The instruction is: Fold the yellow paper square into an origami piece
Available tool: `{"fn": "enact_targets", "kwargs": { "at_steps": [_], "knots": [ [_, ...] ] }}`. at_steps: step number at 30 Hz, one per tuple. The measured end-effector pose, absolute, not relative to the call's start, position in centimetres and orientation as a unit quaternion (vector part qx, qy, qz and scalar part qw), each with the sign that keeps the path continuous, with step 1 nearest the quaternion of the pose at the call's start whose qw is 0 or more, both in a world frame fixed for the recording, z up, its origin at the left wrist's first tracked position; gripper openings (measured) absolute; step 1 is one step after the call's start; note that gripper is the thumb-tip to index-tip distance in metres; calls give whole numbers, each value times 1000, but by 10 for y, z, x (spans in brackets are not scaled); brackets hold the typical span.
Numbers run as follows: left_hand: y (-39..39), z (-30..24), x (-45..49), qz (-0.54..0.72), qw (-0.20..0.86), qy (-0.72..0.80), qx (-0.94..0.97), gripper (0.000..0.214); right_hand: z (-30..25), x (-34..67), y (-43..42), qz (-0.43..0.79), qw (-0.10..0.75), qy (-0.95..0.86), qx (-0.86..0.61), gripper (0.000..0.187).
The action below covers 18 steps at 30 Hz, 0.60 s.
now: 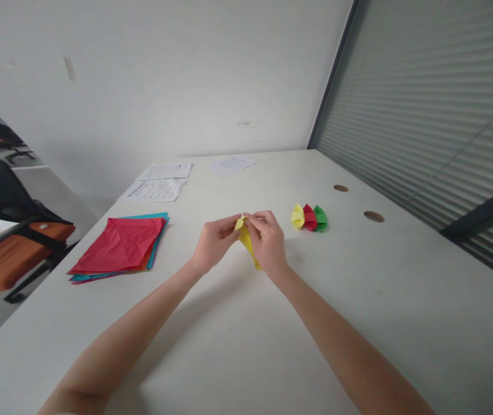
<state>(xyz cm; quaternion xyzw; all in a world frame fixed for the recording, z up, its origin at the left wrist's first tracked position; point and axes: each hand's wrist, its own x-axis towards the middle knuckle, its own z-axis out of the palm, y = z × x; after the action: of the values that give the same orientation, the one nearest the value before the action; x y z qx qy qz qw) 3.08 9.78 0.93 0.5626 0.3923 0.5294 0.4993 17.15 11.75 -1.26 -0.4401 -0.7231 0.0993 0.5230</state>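
Note:
Between my two hands is a piece of folded yellow paper (246,241), narrow and slanting, with its lower end hanging toward the table. My left hand (217,241) pinches its upper left edge between thumb and fingers. Closed on the upper right side of the same paper, my right hand (268,241) hides part of it. Both sets of fingertips come close together at the paper's top. To the right of my right hand lie three folded paper pieces side by side: a yellow one (298,217), a red one (309,218) and a green one (320,219).
A stack of coloured sheets (119,245), red on top, lies on the white table (229,340) at left. Printed papers (157,189) and another printed sheet (233,166) lie toward the wall. Two round holes, one a cable hole (373,217), are at right. An orange chair (17,253) stands left.

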Motion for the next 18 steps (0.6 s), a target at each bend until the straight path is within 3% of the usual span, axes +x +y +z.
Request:
{"fn": "enact_targets", "kwargs": {
  "at_steps": [7, 18],
  "knots": [
    [97, 12, 30, 544, 516, 407, 521, 54, -11, 170, 117, 81, 536, -737, -403, 32],
    [95, 11, 30, 533, 545, 417, 495, 55, -10, 172, 117, 105, 538, -732, -406, 19]
  ]
}}
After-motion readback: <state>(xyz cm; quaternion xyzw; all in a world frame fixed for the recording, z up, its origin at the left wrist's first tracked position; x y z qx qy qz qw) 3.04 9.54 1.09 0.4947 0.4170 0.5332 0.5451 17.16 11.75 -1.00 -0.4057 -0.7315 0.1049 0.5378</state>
